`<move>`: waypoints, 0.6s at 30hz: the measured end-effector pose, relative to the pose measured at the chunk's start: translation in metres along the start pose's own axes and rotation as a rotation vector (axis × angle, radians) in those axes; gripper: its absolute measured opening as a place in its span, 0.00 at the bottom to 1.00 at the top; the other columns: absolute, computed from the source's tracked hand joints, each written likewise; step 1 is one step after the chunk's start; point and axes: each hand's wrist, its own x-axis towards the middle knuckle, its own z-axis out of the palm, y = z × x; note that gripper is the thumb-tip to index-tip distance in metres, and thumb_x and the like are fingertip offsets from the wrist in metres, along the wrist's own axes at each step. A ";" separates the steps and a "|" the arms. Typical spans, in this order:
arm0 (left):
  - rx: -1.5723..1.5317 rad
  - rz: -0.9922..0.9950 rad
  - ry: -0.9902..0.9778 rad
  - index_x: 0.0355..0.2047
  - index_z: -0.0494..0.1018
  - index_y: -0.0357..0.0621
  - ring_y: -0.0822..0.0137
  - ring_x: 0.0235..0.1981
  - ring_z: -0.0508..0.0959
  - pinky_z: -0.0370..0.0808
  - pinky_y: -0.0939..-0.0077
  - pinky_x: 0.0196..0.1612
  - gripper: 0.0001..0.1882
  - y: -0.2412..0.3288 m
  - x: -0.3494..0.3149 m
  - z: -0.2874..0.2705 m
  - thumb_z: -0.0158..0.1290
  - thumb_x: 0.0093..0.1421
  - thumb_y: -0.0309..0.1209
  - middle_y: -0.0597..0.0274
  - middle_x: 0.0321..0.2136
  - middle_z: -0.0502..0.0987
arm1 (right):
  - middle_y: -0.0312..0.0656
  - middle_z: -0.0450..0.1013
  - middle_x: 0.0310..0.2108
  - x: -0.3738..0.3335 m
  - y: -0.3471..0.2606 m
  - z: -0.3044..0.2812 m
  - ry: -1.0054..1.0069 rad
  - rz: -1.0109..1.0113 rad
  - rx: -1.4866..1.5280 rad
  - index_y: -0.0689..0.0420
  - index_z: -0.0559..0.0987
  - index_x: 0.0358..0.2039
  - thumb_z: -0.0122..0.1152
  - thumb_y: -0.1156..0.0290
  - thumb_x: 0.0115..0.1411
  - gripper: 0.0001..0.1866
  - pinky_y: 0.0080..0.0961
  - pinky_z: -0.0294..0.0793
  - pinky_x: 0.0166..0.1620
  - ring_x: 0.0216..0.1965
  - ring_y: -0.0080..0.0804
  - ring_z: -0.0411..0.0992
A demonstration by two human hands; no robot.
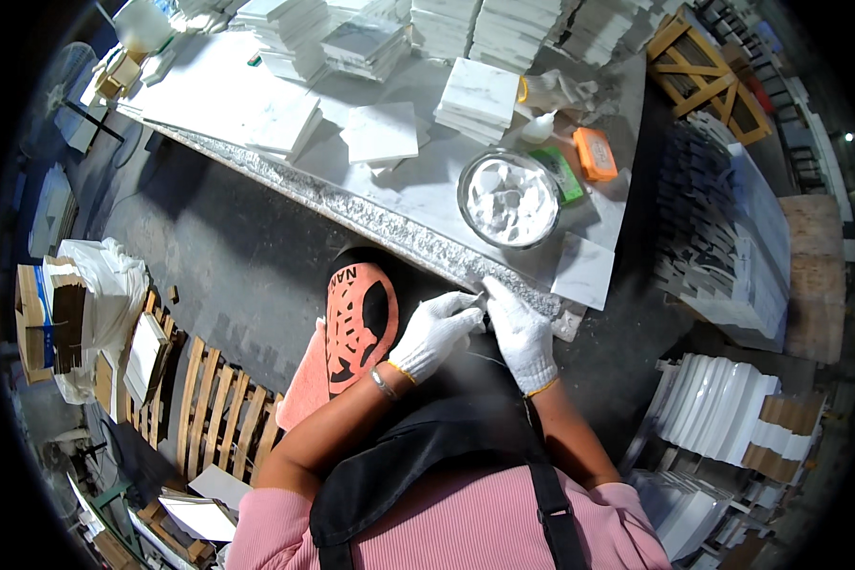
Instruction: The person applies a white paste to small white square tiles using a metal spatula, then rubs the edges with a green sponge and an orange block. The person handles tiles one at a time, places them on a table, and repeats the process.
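Note:
My left hand (435,334) and my right hand (520,331), both in white knit gloves, meet in front of me at the table's near edge. The fingers of each are closed, pinching around a small greyish thing (482,298) too small to name. On the table beyond them stands a round clear bowl (463,211) with white paste-like material in it. A single white marble tile (584,272) lies at the table's right corner, close to my right hand. A green box (567,177) and an orange box (595,155) lie just past the bowl.
Stacks of marble tiles (483,88) fill the table's far side, with a loose tile (382,133) nearer. A white squeeze bottle (539,127) and spare gloves (558,90) lie beside one stack. Wooden pallets (220,404) are at left; stacked slabs (722,247) stand right.

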 end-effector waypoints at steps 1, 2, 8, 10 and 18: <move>-0.021 -0.002 -0.006 0.52 0.76 0.34 0.78 0.25 0.73 0.70 0.83 0.28 0.18 0.003 0.000 0.001 0.56 0.66 0.33 0.64 0.32 0.80 | 0.47 0.82 0.42 0.002 0.004 0.001 0.010 0.148 0.082 0.53 0.80 0.56 0.61 0.73 0.65 0.18 0.33 0.82 0.40 0.40 0.42 0.82; -0.042 -0.003 -0.012 0.52 0.76 0.34 0.78 0.24 0.73 0.70 0.83 0.28 0.18 0.004 -0.001 0.002 0.56 0.66 0.33 0.64 0.32 0.80 | 0.47 0.82 0.43 0.008 0.005 -0.003 0.016 0.125 0.046 0.52 0.80 0.56 0.61 0.73 0.64 0.19 0.32 0.82 0.39 0.40 0.42 0.82; -0.036 0.006 0.048 0.51 0.77 0.34 0.78 0.24 0.72 0.69 0.83 0.27 0.18 -0.004 -0.001 0.001 0.57 0.65 0.33 0.64 0.32 0.80 | 0.51 0.82 0.40 -0.004 -0.003 0.009 0.051 -0.119 -0.061 0.52 0.80 0.57 0.63 0.74 0.62 0.21 0.36 0.81 0.41 0.40 0.46 0.82; -0.056 -0.009 0.051 0.51 0.77 0.33 0.78 0.24 0.72 0.69 0.83 0.27 0.18 0.004 -0.006 0.003 0.57 0.65 0.33 0.63 0.32 0.81 | 0.51 0.82 0.42 -0.002 0.001 0.004 0.014 -0.011 -0.031 0.53 0.80 0.56 0.63 0.74 0.62 0.21 0.35 0.81 0.42 0.41 0.46 0.82; -0.026 0.007 0.071 0.53 0.76 0.34 0.79 0.25 0.73 0.69 0.84 0.27 0.20 0.009 -0.008 0.004 0.57 0.65 0.33 0.64 0.33 0.81 | 0.48 0.82 0.42 0.000 -0.008 0.001 0.044 -0.150 -0.171 0.56 0.81 0.54 0.62 0.75 0.62 0.19 0.34 0.82 0.42 0.39 0.43 0.82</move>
